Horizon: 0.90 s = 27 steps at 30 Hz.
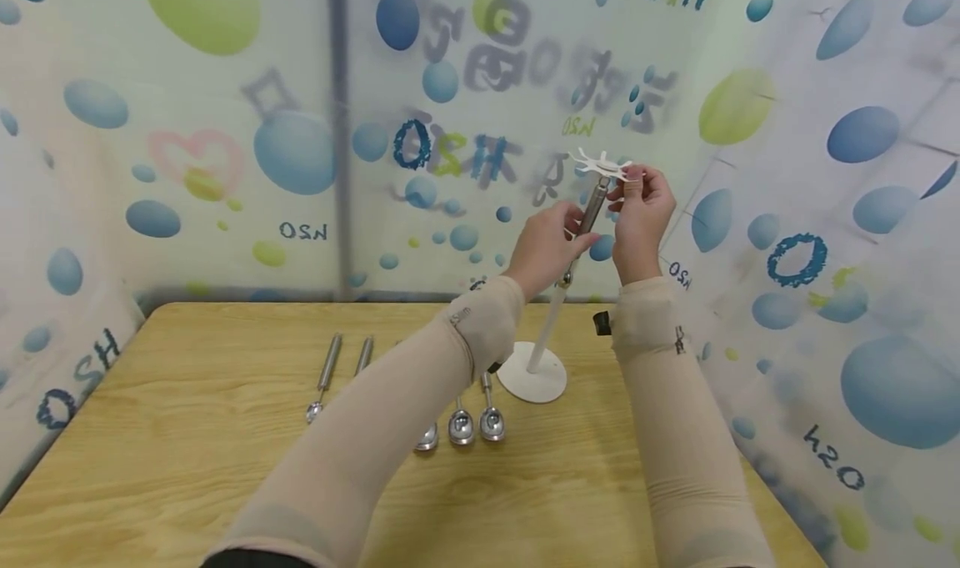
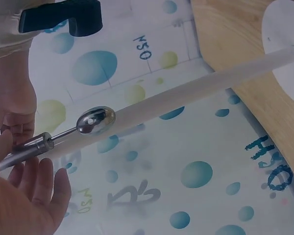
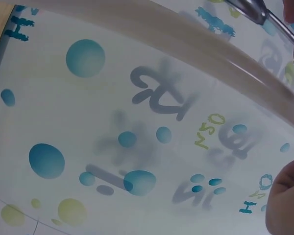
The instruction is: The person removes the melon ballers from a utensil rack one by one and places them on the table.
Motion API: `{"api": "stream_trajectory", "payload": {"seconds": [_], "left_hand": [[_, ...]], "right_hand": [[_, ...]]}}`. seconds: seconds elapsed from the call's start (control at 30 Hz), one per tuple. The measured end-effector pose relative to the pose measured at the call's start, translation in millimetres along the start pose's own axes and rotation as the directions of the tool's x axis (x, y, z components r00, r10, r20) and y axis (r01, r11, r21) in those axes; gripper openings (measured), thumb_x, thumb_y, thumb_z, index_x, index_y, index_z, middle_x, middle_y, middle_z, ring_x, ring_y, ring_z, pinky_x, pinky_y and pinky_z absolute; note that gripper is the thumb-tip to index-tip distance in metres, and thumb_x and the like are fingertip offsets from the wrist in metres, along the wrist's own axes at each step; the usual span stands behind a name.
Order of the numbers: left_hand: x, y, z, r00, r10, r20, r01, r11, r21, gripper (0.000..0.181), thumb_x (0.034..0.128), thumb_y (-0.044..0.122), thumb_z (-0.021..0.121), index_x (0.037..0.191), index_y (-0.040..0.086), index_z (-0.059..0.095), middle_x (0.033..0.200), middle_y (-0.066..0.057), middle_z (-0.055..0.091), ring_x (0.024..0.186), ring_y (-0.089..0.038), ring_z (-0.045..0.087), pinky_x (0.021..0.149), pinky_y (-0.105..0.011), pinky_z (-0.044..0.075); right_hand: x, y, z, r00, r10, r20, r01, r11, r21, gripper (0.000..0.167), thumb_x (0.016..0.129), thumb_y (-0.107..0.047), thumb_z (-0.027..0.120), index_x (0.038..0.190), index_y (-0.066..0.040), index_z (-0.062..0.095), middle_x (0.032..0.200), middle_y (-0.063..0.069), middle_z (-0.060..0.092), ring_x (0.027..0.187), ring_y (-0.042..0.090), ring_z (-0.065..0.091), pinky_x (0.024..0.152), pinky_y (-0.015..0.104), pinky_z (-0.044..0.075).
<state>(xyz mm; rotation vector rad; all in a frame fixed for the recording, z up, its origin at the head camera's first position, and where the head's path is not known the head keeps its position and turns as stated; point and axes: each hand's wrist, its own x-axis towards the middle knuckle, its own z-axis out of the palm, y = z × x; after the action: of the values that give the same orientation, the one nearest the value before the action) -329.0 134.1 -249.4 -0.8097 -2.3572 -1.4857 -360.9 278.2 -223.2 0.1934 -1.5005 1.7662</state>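
My left hand (image 1: pixel 543 247) holds a small metal scoop (image 1: pixel 594 205) by its cylindrical handle, bowl end down. In the left wrist view the scoop's shiny oval bowl (image 2: pixel 95 120) lies in front of a white pole (image 2: pixel 201 90). The pole rises from a round white base (image 1: pixel 551 384) to a white rack (image 1: pixel 600 164) with several radiating hooks. My right hand (image 1: pixel 641 218) pinches the rack's right side, close to the top of the scoop's handle. Whether the handle hangs on a hook is too small to tell. In the right wrist view only part of the scoop (image 3: pixel 247 10) shows.
Several similar metal scoops lie in a row on the wooden table (image 1: pixel 187 451), among them one at the left (image 1: pixel 328 364) and one near the base (image 1: pixel 492 424). My left sleeve partly covers the row. Patterned curtains (image 1: pixel 450 76) stand behind and at both sides.
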Motion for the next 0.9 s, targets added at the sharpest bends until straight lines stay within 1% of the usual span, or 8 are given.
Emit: {"api": "stream_trajectory", "payload": {"seconds": [0.2, 0.33, 0.53, 0.6, 0.67, 0.73, 0.8, 0.9], "left_hand": [[0.5, 4.9, 1.4, 1.0, -0.01, -0.026, 0.01, 1.0, -0.009, 0.019, 0.0994, 0.025, 0.068, 0.111, 0.01, 0.064, 0.097, 0.0, 0.069, 0.082, -0.013, 0.063, 0.075, -0.023, 0.054], [-0.5, 8.3, 0.9, 0.999, 0.007, -0.032, -0.007, 1.0, -0.019, 0.018, 0.099, 0.022, 0.069, 0.111, 0.008, 0.065, 0.095, -0.001, 0.069, 0.08, -0.013, 0.063, 0.074, -0.023, 0.054], [-3.8, 14.1, -2.0, 0.999, 0.048, -0.01, -0.048, 0.998, -0.03, 0.026, 0.0989, 0.019, 0.069, 0.121, 0.007, 0.063, 0.098, -0.003, 0.072, 0.082, -0.011, 0.066, 0.073, -0.021, 0.055], [-5.6, 13.6, -4.4, 0.998, 0.063, -0.015, -0.063, 0.997, -0.04, 0.028, 0.0983, 0.018, 0.069, 0.122, 0.007, 0.062, 0.1, -0.004, 0.073, 0.085, -0.011, 0.068, 0.074, -0.022, 0.056], [-7.6, 10.6, -8.2, 0.997, 0.074, -0.02, -0.075, 0.996, -0.053, 0.027, 0.0977, 0.016, 0.07, 0.122, 0.006, 0.062, 0.102, -0.005, 0.073, 0.088, -0.012, 0.069, 0.075, -0.022, 0.057], [-9.9, 3.9, -12.6, 0.996, 0.088, -0.027, -0.089, 0.994, -0.064, 0.026, 0.0971, 0.013, 0.071, 0.12, 0.005, 0.063, 0.103, -0.006, 0.073, 0.089, -0.013, 0.07, 0.075, -0.022, 0.057], [-13.3, -5.1, -17.0, 0.995, 0.094, -0.028, -0.096, 0.993, -0.071, 0.025, 0.097, 0.013, 0.071, 0.12, 0.006, 0.065, 0.103, -0.006, 0.073, 0.09, -0.013, 0.07, 0.074, -0.022, 0.058], [-19.3, -19.9, -23.6, 0.996, 0.089, -0.019, -0.09, 0.993, -0.074, 0.026, 0.0975, 0.012, 0.07, 0.123, 0.007, 0.066, 0.105, -0.004, 0.071, 0.091, -0.014, 0.069, 0.073, -0.024, 0.058]], "right_hand": [[0.2, -1.1, -0.4, 1.0, 0.025, 0.0, -0.025, 1.0, 0.005, 0.013, 0.101, -0.02, 0.061, 0.096, -0.01, 0.067, 0.09, 0.012, 0.062, 0.072, 0.016, 0.058, 0.064, 0.024, 0.05], [0.4, -1.5, -1.8, 1.0, 0.026, 0.004, -0.026, 1.0, -0.015, 0.014, 0.1, -0.023, 0.062, 0.097, -0.011, 0.067, 0.093, 0.012, 0.062, 0.073, 0.016, 0.058, 0.066, 0.025, 0.051], [-0.1, -3.8, -5.9, 1.0, 0.023, 0.002, -0.023, 0.999, -0.036, 0.014, 0.1, -0.025, 0.062, 0.098, -0.011, 0.067, 0.09, 0.007, 0.062, 0.075, 0.017, 0.059, 0.068, 0.026, 0.051], [0.1, -4.3, -7.0, 1.0, 0.022, 0.002, -0.021, 0.999, -0.035, 0.015, 0.1, -0.024, 0.062, 0.098, -0.011, 0.067, 0.09, 0.008, 0.062, 0.075, 0.017, 0.059, 0.068, 0.026, 0.051], [0.6, -4.4, -7.5, 1.0, 0.027, 0.002, -0.026, 0.999, -0.031, 0.014, 0.1, -0.024, 0.061, 0.098, -0.011, 0.067, 0.091, 0.009, 0.062, 0.075, 0.017, 0.059, 0.068, 0.026, 0.051], [1.3, -4.0, -7.3, 0.999, 0.033, 0.003, -0.032, 0.999, -0.033, 0.014, 0.101, -0.022, 0.061, 0.098, -0.01, 0.067, 0.09, 0.008, 0.062, 0.075, 0.017, 0.059, 0.068, 0.025, 0.052], [1.7, -3.4, -6.9, 0.999, 0.042, 0.003, -0.042, 0.998, -0.041, 0.013, 0.101, -0.021, 0.061, 0.098, -0.011, 0.067, 0.091, 0.007, 0.062, 0.075, 0.017, 0.059, 0.069, 0.025, 0.052], [2.7, -2.5, -6.5, 0.999, 0.053, 0.005, -0.053, 0.997, -0.048, 0.012, 0.101, -0.021, 0.061, 0.099, -0.01, 0.067, 0.09, 0.005, 0.062, 0.075, 0.016, 0.059, 0.068, 0.025, 0.052]]}}
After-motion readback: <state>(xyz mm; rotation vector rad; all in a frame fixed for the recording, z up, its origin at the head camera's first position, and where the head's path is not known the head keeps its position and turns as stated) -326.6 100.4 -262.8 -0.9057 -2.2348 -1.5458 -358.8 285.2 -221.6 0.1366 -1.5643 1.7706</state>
